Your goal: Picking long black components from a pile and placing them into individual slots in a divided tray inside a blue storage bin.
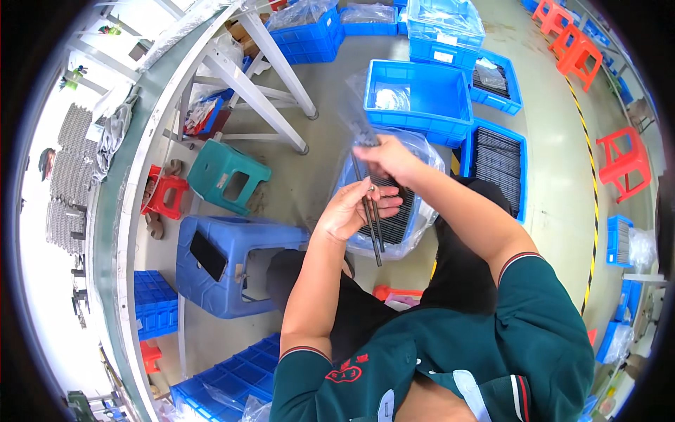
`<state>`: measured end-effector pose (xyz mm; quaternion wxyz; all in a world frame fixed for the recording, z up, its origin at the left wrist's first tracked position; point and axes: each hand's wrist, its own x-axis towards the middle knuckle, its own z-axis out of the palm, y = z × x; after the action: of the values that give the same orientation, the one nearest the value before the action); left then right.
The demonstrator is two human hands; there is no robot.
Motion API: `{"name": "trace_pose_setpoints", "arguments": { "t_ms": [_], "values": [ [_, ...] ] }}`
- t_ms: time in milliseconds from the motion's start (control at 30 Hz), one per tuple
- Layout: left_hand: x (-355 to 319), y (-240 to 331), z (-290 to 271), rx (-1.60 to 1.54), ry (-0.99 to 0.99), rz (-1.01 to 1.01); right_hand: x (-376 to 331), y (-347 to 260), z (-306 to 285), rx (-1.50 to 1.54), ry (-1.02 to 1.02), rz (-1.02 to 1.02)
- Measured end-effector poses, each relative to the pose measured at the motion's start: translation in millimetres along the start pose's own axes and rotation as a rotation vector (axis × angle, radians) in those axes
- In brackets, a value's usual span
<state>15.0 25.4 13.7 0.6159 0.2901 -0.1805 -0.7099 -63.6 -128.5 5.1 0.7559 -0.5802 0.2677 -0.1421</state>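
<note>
Two long, thin black rods (373,228) slant down through my left hand (348,211). Its thumb and forefinger pinch them, while the other fingers stretch out beside them. Just above, my right hand (385,156) is closed around the upper part of the rods, where motion smears a dark piece and what looks like clear film. Beneath both hands stands a bin lined with clear plastic (415,246), with many similar black rods (395,224) lying in rows inside it. Part of the bin is hidden by my hands.
Beyond the lined bin is a blue crate (420,123) with clear plastic in it. To its right stands a crate of dark rods (498,160). A blue stool (242,239) bearing a black phone (208,254) and a green stool (226,172) are left, beside a long workbench (112,211).
</note>
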Motion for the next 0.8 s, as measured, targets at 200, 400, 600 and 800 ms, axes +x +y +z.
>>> {"name": "trace_pose_setpoints", "arguments": {
  "t_ms": [200,400,600,800],
  "values": [
    [-1,-9,-7,0.022,0.136,0.022,-13,-7,24,-0.248,-0.076,0.101],
    [-4,7,-19,-0.006,0.413,0.216,-20,-24,18,-0.535,0.006,-0.037],
    [-2,34,-32,-0.14,0.733,0.571,-47,-37,20,-0.501,-0.126,0.066],
    [10,29,-26,-0.183,0.617,0.67,-50,-34,19,-0.583,-0.13,0.069]
  ]
}}
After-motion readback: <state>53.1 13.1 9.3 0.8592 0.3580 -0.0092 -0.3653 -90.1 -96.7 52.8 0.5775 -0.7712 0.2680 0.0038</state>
